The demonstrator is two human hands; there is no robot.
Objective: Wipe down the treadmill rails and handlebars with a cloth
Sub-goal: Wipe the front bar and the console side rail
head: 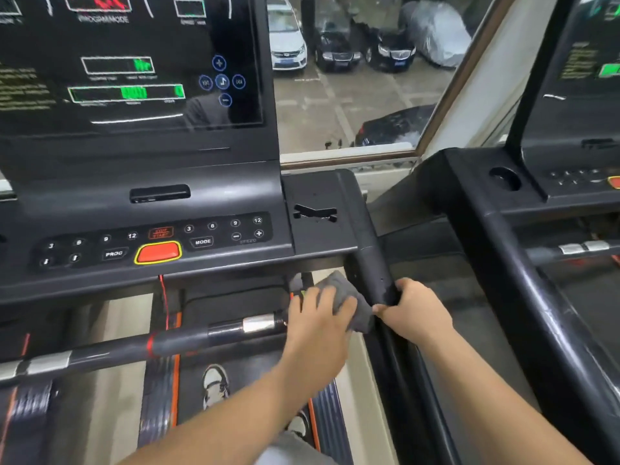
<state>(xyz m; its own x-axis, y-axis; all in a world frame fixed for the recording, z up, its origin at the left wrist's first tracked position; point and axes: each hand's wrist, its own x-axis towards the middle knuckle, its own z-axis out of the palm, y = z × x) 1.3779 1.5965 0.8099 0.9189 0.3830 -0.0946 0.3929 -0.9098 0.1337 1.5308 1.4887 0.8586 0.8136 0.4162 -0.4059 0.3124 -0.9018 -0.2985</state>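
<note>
A dark grey cloth lies against the inner side of the treadmill's black right rail, just below the console. My left hand presses on the cloth with spread fingers over it. On the other side of the same rail, my right hand grips the rail, fingers curled round it and thumb touching the cloth's lower edge. The front handlebar, black with silver pulse sensors, runs from the left edge towards my left hand.
The console with red stop button and lit screen stands ahead. A second treadmill is close on the right, a narrow gap between them. A window behind shows parked cars. My shoes stand on the belt below.
</note>
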